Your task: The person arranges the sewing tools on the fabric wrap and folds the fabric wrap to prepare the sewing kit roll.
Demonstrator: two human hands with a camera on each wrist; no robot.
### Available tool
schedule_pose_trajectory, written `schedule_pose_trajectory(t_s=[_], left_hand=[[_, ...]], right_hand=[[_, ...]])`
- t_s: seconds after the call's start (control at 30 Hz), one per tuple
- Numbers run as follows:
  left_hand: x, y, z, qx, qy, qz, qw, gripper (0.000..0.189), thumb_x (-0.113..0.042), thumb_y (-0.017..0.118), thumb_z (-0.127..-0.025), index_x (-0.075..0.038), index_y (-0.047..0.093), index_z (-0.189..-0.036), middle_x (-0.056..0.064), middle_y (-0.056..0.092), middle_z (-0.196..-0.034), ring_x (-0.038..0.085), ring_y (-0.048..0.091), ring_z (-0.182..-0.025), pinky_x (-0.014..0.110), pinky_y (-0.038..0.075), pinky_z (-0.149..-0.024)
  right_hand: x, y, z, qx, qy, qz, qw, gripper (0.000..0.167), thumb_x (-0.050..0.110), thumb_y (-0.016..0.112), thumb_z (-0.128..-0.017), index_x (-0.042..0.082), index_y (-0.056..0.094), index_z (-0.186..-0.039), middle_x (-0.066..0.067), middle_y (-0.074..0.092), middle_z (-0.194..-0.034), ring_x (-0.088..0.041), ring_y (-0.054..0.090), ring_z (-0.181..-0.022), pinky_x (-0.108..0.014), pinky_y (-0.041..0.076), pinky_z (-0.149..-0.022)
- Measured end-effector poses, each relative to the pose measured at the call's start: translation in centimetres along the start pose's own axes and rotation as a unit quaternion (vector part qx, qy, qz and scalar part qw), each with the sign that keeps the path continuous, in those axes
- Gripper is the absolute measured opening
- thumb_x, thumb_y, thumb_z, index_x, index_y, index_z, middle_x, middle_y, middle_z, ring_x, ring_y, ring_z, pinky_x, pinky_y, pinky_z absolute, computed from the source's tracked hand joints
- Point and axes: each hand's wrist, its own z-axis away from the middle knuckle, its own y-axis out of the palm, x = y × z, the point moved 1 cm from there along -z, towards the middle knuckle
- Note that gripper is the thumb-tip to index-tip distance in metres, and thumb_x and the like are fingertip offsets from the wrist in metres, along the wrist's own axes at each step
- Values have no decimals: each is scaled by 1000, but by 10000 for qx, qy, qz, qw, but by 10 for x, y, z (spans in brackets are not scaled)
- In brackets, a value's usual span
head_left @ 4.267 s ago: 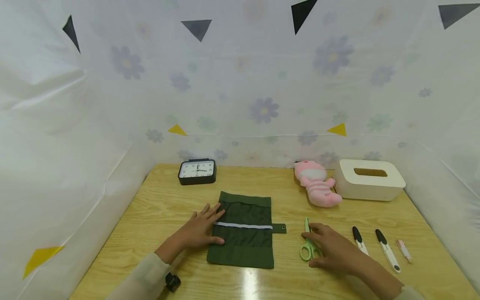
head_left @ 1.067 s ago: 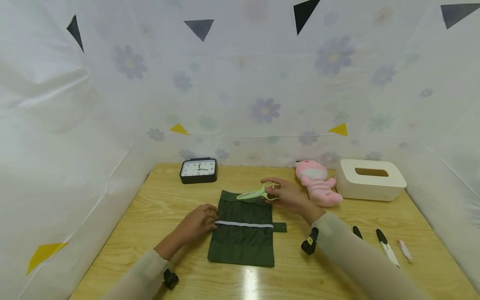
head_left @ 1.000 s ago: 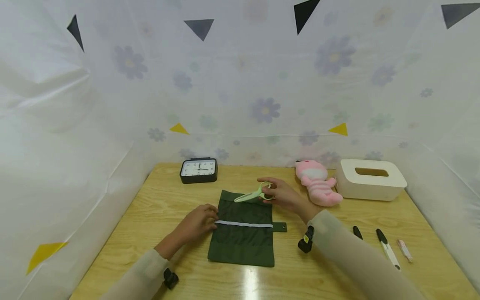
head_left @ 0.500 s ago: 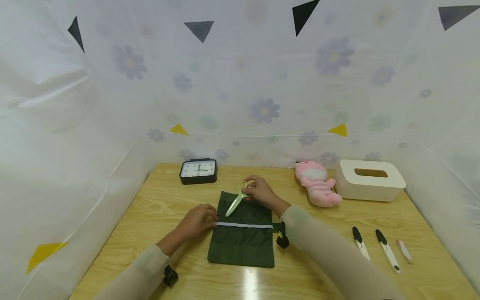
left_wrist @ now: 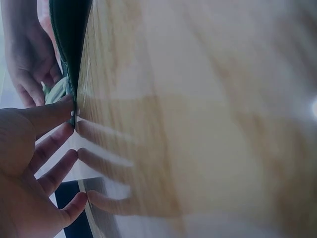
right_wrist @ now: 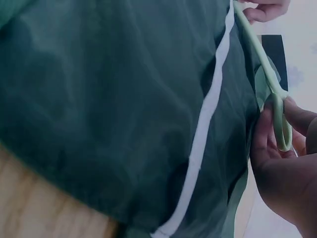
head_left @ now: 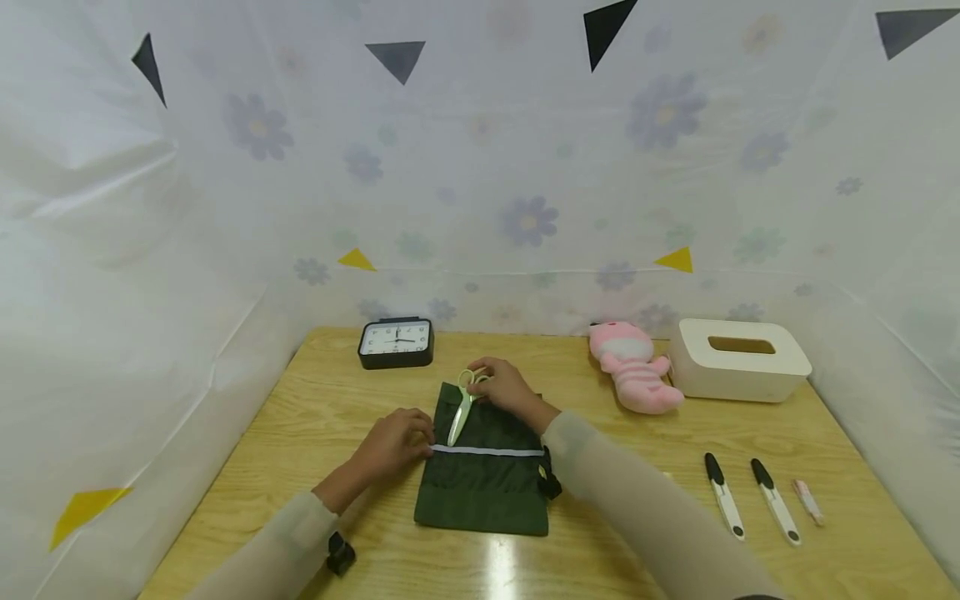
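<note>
Cloth [head_left: 480, 510], a dark green rectangle of fabric, lies spread flat at near centre on the pale wood-grain table [head_left: 322, 408], so its white elastic strip [head_left: 487, 452] is fully exposed. Off to the near right, two white-handled, black-tipped thread snips [head_left: 725, 496] sit side by side, with a small pink-and-white tube [head_left: 807, 502] right of them; their places, apart from the fabric, seem to leave the hands room.

Now the left hand [head_left: 393, 442]: thumb and forefinger pinch the cloth's left edge beside the strip's end, the other fingers spread against the tabletop, probably bracing the fabric there. And here are the pale green scissors [head_left: 458, 418], over the cloth's far left part, blades pointing near, the tip right at the strip; whether it goes under, I can't tell. The right hand [head_left: 504, 387] at the far edge pinches a handle loop between thumb and fingers, a hold that leaves the blades free to aim.

Farther back, the pink striped plush toy [head_left: 637, 379] and cream plastic tissue box [head_left: 738, 371] stand right, the black-framed clock [head_left: 396, 342] left, all seemingly out of the way.
</note>
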Motion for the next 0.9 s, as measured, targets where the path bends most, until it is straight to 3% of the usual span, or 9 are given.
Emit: schedule_pose_trajectory(t_s=[0.23,0.47,0.73,0.9], left_hand=[[1,2,-1,5,-19,30,10000,12,-16,86,-85,-20,75,-84,-3,71,-108,25,64,-106,53,51,-91],[2,2,-1,-14,27,27,10000,13,-16,86,-85,-21,74,-83,-4,71,-108,23,65,-106,51,52,-92],[2,1,-1,-1,44,79,10000,14,-15,85,-85,-22,73,-83,-4,70,-109,24,64,-107,52,51,-93],[0,-1,0,4,64,76,10000,14,-15,85,-86,-22,73,-83,-3,71,-110,26,64,-108,55,50,-91]], right_hand=[[-1,7,4,-35,-325,1158,9927,35,16,78,-93,8,70,-126,-10,74,-112,-24,69,-98,-37,56,-78],[1,19,8,306,-508,1517,9866,35,21,78,-94,10,71,-126,-7,74,-114,-24,69,-104,-39,55,-86],[2,20,10,206,-449,1509,9873,33,19,78,-94,10,72,-124,-6,75,-110,-23,69,-101,-38,54,-85],[2,13,7,-333,-343,1061,9932,31,15,75,-96,8,68,-125,-10,72,-111,-27,68,-102,-41,55,-83]])
